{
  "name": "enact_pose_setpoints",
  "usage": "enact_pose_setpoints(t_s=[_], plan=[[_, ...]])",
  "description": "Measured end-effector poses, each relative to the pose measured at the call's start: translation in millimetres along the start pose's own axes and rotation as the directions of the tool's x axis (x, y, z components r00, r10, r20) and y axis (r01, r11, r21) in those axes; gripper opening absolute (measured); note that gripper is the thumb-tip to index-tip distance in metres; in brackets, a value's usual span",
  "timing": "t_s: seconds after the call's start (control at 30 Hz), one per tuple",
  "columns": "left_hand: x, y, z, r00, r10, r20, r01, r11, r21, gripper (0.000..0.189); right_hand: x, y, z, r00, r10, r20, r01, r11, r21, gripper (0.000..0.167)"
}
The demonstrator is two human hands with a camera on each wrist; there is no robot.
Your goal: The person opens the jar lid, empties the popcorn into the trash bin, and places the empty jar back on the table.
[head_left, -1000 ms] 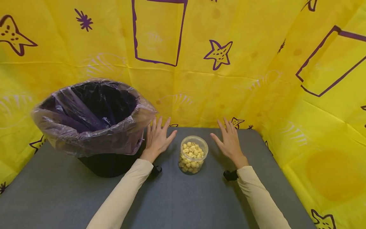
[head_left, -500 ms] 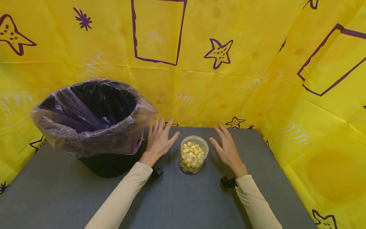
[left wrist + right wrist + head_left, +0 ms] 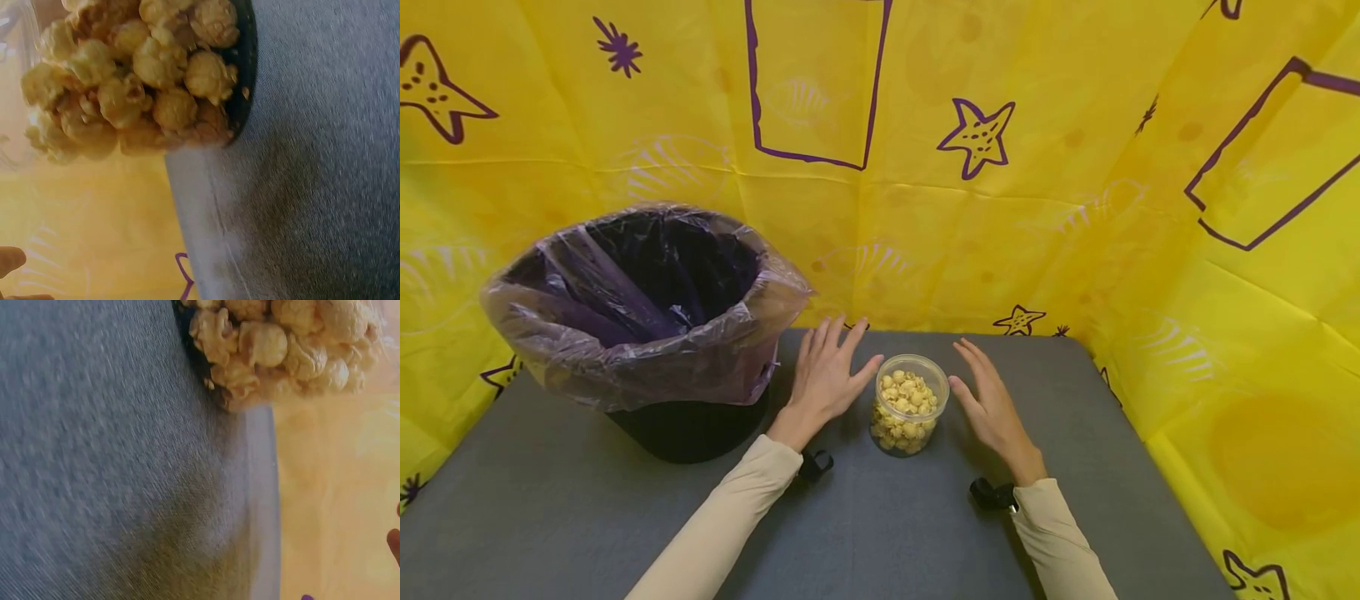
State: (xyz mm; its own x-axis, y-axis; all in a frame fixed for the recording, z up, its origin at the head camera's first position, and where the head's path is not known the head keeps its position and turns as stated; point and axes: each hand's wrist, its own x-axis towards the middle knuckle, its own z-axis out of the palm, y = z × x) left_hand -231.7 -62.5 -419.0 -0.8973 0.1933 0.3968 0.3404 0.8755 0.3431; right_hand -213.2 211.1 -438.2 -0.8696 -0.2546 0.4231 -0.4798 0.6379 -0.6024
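Observation:
A clear plastic jar of popcorn [image 3: 906,412] stands upright on the grey table, its round top uncovered. My left hand [image 3: 826,375] is just left of the jar, fingers extended forward and thumb pointing at the rim. On the other side, my right hand [image 3: 992,408] has its thumb tip close to the rim and its fingers straight. Neither hand holds anything. Both wrist views show the popcorn [image 3: 159,62] through the jar wall, with only fingertips [image 3: 394,540] at the frame edge.
A black bin [image 3: 688,429] lined with a translucent plastic bag [image 3: 700,367] stands left of my left hand. Yellow printed cloth [image 3: 910,225] hangs behind the grey table [image 3: 865,525] and along its sides. Black straps [image 3: 992,496] circle both wrists.
Both hands have moved inward toward the jar, the left one rightward and the right one leftward and slightly nearer me. The jar and bin have stayed in place.

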Motion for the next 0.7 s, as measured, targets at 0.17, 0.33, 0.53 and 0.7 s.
enact_pose_setpoints(t_s=[0.17, 0.33, 0.53, 0.7], plan=[[-4.4, 6.7, -3.2, 0.999, 0.026, 0.033, -0.024, 0.998, -0.05, 0.068, -5.8, -2.7, 3.2, 1.0, 0.006, 0.005, -0.007, 0.999, 0.045, 0.053], [-8.4, 12.2, -6.2, 0.996, 0.053, 0.066, -0.043, 0.99, -0.134, 0.067, -11.6, -4.3, 6.2, 1.0, -0.001, 0.003, 0.001, 0.995, 0.096, 0.056], [-13.1, 15.4, -6.1, 0.989, 0.082, 0.125, -0.047, 0.965, -0.26, 0.067, -17.1, -9.1, 11.2, 0.999, -0.003, 0.035, -0.002, 0.989, 0.15, 0.063], [-17.2, 16.7, -3.0, 0.977, 0.098, 0.187, -0.034, 0.948, -0.317, 0.068, -18.6, -13.5, 15.2, 0.998, -0.02, 0.057, 0.009, 0.983, 0.184, 0.068]])
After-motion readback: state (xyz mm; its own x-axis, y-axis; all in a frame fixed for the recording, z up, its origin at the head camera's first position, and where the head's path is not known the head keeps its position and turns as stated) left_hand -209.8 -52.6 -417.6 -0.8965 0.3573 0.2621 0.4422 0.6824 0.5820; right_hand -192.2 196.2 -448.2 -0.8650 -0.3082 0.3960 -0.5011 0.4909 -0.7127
